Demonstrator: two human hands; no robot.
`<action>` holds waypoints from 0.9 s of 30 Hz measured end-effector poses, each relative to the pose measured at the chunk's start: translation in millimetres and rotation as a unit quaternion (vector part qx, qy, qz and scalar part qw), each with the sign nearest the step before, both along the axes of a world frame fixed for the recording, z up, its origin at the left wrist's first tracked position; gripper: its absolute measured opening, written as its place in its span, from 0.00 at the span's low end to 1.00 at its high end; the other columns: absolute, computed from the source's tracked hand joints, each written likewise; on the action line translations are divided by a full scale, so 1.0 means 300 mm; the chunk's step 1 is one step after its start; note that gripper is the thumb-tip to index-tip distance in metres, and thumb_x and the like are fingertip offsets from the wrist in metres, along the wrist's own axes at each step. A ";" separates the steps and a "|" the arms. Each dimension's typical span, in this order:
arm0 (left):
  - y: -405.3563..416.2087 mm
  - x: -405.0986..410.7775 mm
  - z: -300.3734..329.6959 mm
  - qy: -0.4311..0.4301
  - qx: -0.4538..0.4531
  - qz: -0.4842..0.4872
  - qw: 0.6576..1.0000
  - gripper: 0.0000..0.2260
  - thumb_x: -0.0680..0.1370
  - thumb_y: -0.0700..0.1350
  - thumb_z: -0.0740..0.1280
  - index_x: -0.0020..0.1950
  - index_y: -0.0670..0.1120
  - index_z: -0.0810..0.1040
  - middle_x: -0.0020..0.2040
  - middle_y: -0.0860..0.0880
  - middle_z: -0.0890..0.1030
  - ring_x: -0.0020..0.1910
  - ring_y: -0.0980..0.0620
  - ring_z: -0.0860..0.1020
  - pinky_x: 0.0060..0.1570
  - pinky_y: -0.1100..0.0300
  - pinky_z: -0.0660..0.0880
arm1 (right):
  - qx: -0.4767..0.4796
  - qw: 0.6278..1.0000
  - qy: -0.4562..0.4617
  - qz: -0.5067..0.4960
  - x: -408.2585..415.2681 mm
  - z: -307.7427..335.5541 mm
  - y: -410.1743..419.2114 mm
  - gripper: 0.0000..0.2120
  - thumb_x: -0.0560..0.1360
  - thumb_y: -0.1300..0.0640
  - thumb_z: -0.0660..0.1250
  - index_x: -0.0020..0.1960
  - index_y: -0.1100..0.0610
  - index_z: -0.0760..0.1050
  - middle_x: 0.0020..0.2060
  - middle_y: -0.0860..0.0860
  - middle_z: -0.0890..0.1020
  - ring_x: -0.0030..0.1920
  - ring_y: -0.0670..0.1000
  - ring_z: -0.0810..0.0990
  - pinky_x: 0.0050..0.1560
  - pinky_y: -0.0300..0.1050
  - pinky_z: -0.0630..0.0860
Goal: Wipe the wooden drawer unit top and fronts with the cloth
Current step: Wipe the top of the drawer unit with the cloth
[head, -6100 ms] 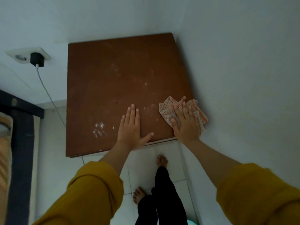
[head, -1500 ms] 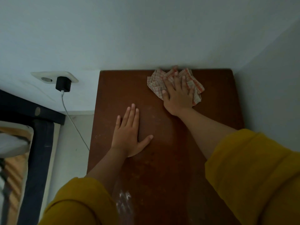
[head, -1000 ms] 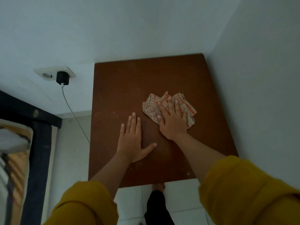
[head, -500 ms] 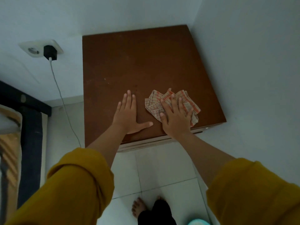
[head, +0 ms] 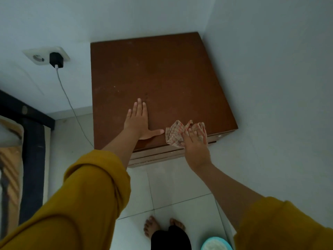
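At the six o'clock edge of the view two bare feet (head: 163, 226) stand on the pale floor tiles (head: 180, 183), and just to their right, near five o'clock, a turquoise bowl (head: 216, 244) sits on the floor with something whitish in it; what that is cannot be told. Mustard-yellow sleeves (head: 86, 199) reach up from both lower corners. Farther out, the right hand (head: 195, 147) is at the front edge of the wooden drawer unit (head: 158, 78), its fingers closed on the checked cloth (head: 180, 132), which is bunched at the unit's front right part and hangs a little over the edge. At nine o'clock from the cloth, the left hand (head: 140, 123) lies flat on the top, fingers together and thumb spread toward the cloth, holding nothing. Below the top's front edge the lighter drawer fronts (head: 155, 156) show as narrow strips. The brown top runs on toward twelve o'clock into the corner of the white walls (head: 270, 69). At ten o'clock a black charger (head: 56, 59) sits in a wall socket (head: 38, 57), its white cable (head: 72, 109) trailing down to the floor, and a dark bed frame (head: 27, 112) lies at nine o'clock.
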State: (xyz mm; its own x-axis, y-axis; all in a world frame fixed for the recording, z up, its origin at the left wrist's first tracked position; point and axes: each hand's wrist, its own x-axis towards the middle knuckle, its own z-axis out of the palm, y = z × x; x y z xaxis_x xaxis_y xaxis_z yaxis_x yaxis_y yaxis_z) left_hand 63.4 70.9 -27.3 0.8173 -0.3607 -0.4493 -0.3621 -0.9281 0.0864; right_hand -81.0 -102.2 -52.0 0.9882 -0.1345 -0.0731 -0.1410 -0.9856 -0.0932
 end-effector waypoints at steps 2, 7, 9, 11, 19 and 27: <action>-0.007 -0.014 0.035 0.012 0.021 0.005 1.000 0.58 0.64 0.76 0.58 0.73 0.38 0.33 0.74 0.40 0.32 0.74 0.44 0.35 0.73 0.48 0.41 | 0.013 0.999 0.049 0.015 -0.026 0.065 0.003 0.20 0.70 0.66 0.56 0.59 0.62 0.76 0.55 0.63 0.80 0.58 0.65 0.78 0.58 0.60 0.74; 0.032 -0.074 0.096 0.007 0.008 -0.007 1.000 0.54 0.68 0.74 0.55 0.74 0.38 0.34 0.74 0.40 0.33 0.74 0.43 0.36 0.72 0.48 0.42 | 0.058 0.982 0.179 0.018 0.025 0.226 -0.032 0.14 0.77 0.63 0.57 0.61 0.61 0.70 0.54 0.61 0.79 0.53 0.62 0.78 0.48 0.51 0.75; 0.061 -0.071 0.114 0.001 -0.003 -0.011 1.000 0.53 0.69 0.74 0.54 0.74 0.38 0.34 0.74 0.40 0.33 0.74 0.43 0.36 0.72 0.48 0.42 | 0.089 0.988 0.125 0.003 0.089 0.274 -0.035 0.12 0.76 0.64 0.58 0.58 0.62 0.71 0.53 0.62 0.79 0.53 0.63 0.78 0.47 0.51 0.74; 0.090 -0.045 0.125 -0.008 -0.009 -0.015 1.000 0.53 0.69 0.74 0.54 0.74 0.38 0.35 0.75 0.40 0.34 0.74 0.44 0.36 0.72 0.48 0.41 | 0.116 0.991 0.072 0.004 0.184 0.297 -0.036 0.14 0.76 0.63 0.59 0.61 0.61 0.70 0.56 0.62 0.78 0.55 0.63 0.77 0.50 0.51 0.73; 0.186 0.231 0.075 -0.036 -0.041 0.008 0.998 0.52 0.68 0.75 0.53 0.75 0.39 0.37 0.75 0.40 0.35 0.75 0.44 0.37 0.71 0.48 0.41 | 0.161 0.987 -0.014 0.016 0.624 0.312 0.035 0.19 0.82 0.55 0.52 0.72 0.53 0.62 0.67 0.59 0.70 0.63 0.62 0.72 0.60 0.56 0.72; 0.255 0.557 -0.047 -0.079 -0.068 0.046 0.994 0.49 0.69 0.75 0.49 0.75 0.42 0.38 0.76 0.43 0.35 0.74 0.47 0.36 0.71 0.49 0.42 | 0.177 0.982 -0.012 0.063 1.127 0.163 0.097 0.21 0.82 0.53 0.51 0.74 0.52 0.59 0.74 0.58 0.62 0.72 0.61 0.64 0.64 0.56 0.70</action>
State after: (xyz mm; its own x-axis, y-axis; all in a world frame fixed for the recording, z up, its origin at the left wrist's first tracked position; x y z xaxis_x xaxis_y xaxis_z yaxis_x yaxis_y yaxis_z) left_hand 230.6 147.3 -41.4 0.9062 -0.3294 -0.2651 -0.2951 -0.9417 0.1613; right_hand 257.1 -73.3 -3.0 0.9973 0.0193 -0.0702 -0.0132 -0.9004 -0.4349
